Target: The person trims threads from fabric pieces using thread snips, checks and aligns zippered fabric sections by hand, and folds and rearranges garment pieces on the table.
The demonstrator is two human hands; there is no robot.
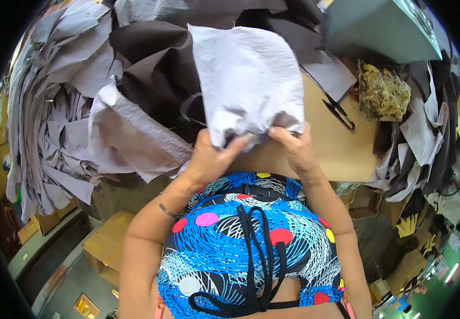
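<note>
A light grey piece of cloth (pixel 248 77) with a rounded top corner lies spread on the table in front of me. My left hand (pixel 214 157) pinches its near left edge, and my right hand (pixel 295 146) pinches the near right edge. Between my hands the near edge is bunched up. Another pale piece with a folded border (pixel 134 133) rests to the left, partly over dark brown cloth (pixel 158 80). Black thread snips (pixel 339 113) lie on the brown board (pixel 341 154), to the right of my right hand.
Tall stacks of grey cloth pieces (pixel 54 106) hang over the table's left side. At the right are a clear bag of yellowish material (pixel 383 93), a pale blue-grey box (pixel 381 32) and more cloth scraps (pixel 421 127). A cardboard box (pixel 107 244) stands below the table.
</note>
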